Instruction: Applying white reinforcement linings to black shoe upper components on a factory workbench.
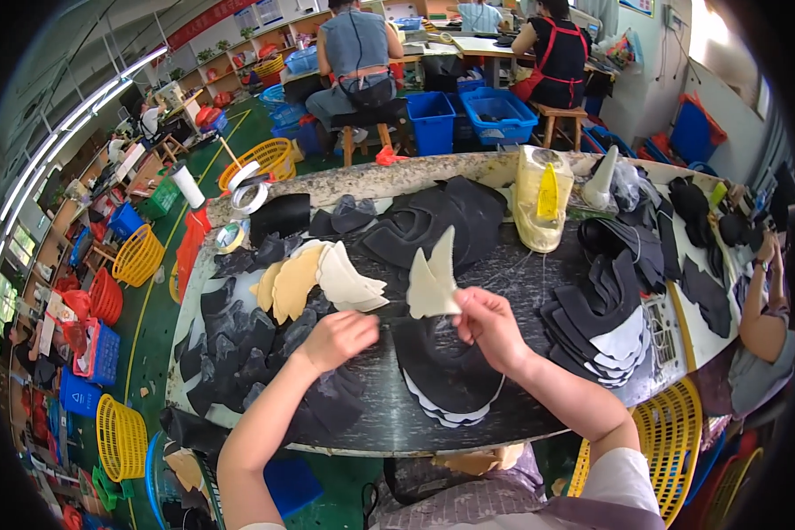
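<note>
My right hand (488,325) pinches the lower edge of a cream, pointed shoe-upper piece (434,278) and holds it upright above the dark worktable (521,274). My left hand (338,338) hovers as a loose fist to its left, fingers curled with nothing visible in them, just below a fanned pile of cream and tan pieces (320,278). Under both hands lies a stack of black curved pieces with white undersides (446,375). More black pieces (238,340) spread out at the left of the table.
A tall yellowish glue container (541,196), a stack of black-and-white pieces (605,327) and tape rolls (249,193) sit on the table. A co-worker's arm (764,300) rests at the right edge. Two people sit at benches behind. Yellow baskets (121,437) and blue bins (500,115) stand on the green floor.
</note>
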{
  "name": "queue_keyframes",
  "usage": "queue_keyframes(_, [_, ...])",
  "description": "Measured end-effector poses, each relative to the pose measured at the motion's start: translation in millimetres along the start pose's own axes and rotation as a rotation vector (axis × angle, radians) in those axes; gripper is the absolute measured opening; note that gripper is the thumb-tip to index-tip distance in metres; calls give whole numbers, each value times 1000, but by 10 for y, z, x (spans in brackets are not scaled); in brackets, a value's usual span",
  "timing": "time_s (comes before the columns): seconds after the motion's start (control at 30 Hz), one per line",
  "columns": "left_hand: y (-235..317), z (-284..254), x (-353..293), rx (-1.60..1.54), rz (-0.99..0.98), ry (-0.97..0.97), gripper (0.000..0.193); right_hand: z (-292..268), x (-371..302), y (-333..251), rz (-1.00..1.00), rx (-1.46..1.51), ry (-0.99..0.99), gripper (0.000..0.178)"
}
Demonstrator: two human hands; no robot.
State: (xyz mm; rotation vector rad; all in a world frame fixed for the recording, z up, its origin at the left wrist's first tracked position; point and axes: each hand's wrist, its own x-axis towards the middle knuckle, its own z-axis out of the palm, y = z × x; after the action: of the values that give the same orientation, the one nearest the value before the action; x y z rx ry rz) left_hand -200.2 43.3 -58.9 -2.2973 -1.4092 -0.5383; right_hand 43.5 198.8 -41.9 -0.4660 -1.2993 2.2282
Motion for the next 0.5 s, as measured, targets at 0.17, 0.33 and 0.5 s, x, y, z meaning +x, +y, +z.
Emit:
queue_keyframes(0.17, [424,-297,485,-238,-299,285,30,-75,-157,-81,-115,-425,0,22])
queue_keyframes(0.33, [560,-428,763,-213,-18,289,31,160,-230,-83,-62,-71,-174,23])
queue_keyframes(0.5, [442,-562,586,-147,-9,412,28,-89,-195,-172,-146,62,72,22])
